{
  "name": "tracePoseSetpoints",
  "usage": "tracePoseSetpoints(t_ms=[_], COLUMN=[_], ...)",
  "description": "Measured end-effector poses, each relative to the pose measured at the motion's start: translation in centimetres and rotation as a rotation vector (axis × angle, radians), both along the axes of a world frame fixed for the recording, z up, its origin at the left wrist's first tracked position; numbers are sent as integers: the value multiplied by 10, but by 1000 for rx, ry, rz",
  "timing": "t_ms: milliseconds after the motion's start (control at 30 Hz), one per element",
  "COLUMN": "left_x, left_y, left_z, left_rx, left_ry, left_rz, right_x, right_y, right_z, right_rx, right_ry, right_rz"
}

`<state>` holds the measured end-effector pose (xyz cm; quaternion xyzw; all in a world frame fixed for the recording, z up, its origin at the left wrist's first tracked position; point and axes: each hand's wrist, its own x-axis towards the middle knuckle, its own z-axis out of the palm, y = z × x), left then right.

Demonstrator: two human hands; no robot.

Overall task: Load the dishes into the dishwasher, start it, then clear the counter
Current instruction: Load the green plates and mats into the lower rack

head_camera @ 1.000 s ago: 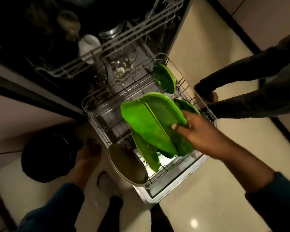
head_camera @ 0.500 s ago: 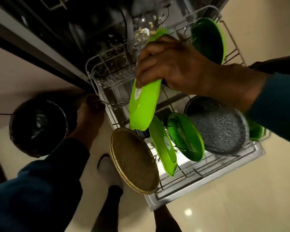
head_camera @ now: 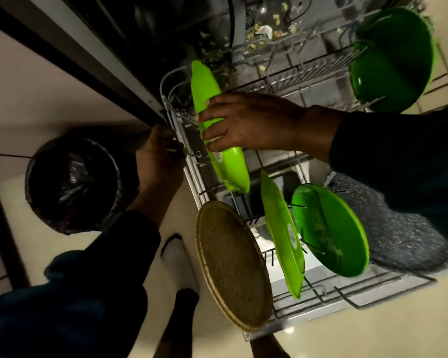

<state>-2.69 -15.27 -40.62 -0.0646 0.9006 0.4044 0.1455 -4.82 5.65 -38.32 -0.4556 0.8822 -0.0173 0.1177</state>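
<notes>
Over the lower rack (head_camera: 308, 310), right hand (head_camera: 254, 122) grips a green plate (head_camera: 210, 99) on edge; left hand (head_camera: 157, 161) seemingly clasps the rack's rim.

Over the pulled-out lower rack (head_camera: 321, 293), the right hand (head_camera: 251, 122) now carries a single light green plate (head_camera: 217, 130) on edge down to the rack's left side, where a second ago it held several fanned together above the middle; a green plate (head_camera: 282, 233) and a darker green one (head_camera: 331, 231) now stand among the tines; the left hand (head_camera: 158, 161), earlier low near the bin (head_camera: 73, 184), now grips the rack's left rim.
</notes>
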Motion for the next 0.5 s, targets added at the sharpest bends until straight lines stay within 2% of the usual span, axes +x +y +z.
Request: tracePoseSetpoints(t_ms=[67, 100, 200, 367, 500], left_x=[-1, 0, 2, 5, 1], left_y=[-2, -1, -2, 0, 0], left_z=[-7, -6, -9, -8, -5], left_rx=[29, -23, -109, -108, -83], left_ry=[22, 61, 150, 192, 120], left_rz=[-6, -30, -92, -143, -137], right_x=[1, -1, -12, -5, 23], right_y=[-4, -7, -17, -29, -36], right_z=[-17, -26, -39, -25, -11], right_rx=[69, 63, -58, -50, -176], right_ry=[-25, 6, 81, 12, -3], right_rz=[55, 79, 50, -213, -542])
